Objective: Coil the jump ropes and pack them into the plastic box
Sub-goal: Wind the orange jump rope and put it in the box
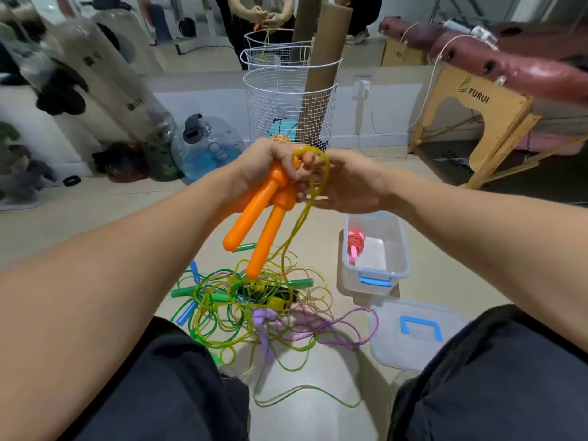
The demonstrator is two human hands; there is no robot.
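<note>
My left hand (270, 167) grips the tops of two orange jump-rope handles (254, 224), which hang down side by side. Their yellow-green cord (318, 176) loops over my fingers and trails down to the floor. My right hand (346, 186) holds that cord loop right beside the left hand. On the floor below lies a tangled pile of ropes (254, 307) with green, blue, purple and yellow handles. The clear plastic box (397, 246) with a blue latch stands to the right, holding one coiled pink-red rope (356, 243).
The box's clear lid (416, 332) with a blue handle lies on the floor near my right knee. A white wire basket (286, 109) with cardboard tubes stands ahead. A wooden folding table (486, 122) is at the right, bags and a water jug (206, 144) at the left.
</note>
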